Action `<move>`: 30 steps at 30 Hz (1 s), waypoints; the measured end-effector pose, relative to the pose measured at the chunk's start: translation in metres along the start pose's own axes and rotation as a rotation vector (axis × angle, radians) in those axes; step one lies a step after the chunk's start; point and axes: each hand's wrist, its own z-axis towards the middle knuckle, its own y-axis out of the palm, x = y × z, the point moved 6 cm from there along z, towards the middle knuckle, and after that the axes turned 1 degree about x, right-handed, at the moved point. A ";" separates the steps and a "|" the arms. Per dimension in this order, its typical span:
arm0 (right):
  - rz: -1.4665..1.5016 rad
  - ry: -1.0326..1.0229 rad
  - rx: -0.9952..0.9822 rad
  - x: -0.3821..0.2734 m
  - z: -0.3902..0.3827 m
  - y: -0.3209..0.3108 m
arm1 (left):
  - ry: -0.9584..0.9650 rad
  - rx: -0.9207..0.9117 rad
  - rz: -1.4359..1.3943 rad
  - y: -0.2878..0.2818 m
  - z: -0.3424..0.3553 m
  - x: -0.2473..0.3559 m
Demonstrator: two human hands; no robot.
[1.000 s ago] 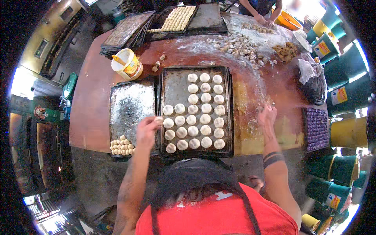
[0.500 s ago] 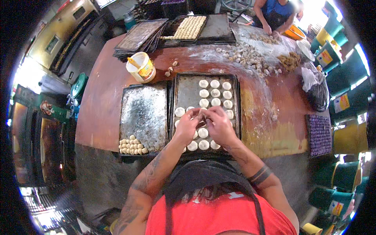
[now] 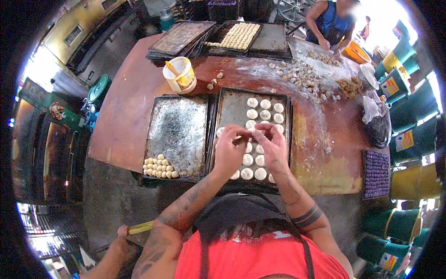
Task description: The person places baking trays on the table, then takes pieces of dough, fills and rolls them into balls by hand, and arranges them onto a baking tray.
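Note:
My left hand (image 3: 231, 148) and my right hand (image 3: 274, 148) meet above a dark baking tray (image 3: 231, 103). Their thumbs and fingertips are pinched together on a small piece of dough, mostly hidden by the fingers. Round, flattened white dough pieces (image 3: 247, 160) lie in rows on this tray, partly covered by my hands. Directly left of it, a second worn metal tray (image 3: 179, 121) bears a cluster of smaller, cream-coloured dough balls (image 3: 160, 168) at its near left corner.
A white bucket (image 3: 186, 79) with an orange-handled tool stands behind the left tray. Stacked trays (image 3: 183, 38) and a tray of dough pieces (image 3: 239, 36) are at the back. Brown lumps (image 3: 304, 79) lie near a co-worker (image 3: 331, 25). Another person's hand (image 3: 122, 231) holds a yellow stick lower left.
The view has shifted, so the table sits further right. My hands remain pinched together, turned somewhat, over the tray. Another person's arm with a yellow stick has appeared at lower left.

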 end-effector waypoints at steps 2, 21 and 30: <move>-0.822 -0.625 0.088 -0.038 -0.012 0.010 | -0.091 0.002 -0.407 0.002 0.000 -0.003; -0.798 -0.328 -0.139 0.040 0.014 -0.013 | -0.706 -0.272 -0.979 0.051 -0.016 -0.080; -0.776 -0.139 -0.096 0.083 0.106 -0.016 | -0.120 0.056 0.061 0.012 0.013 -0.092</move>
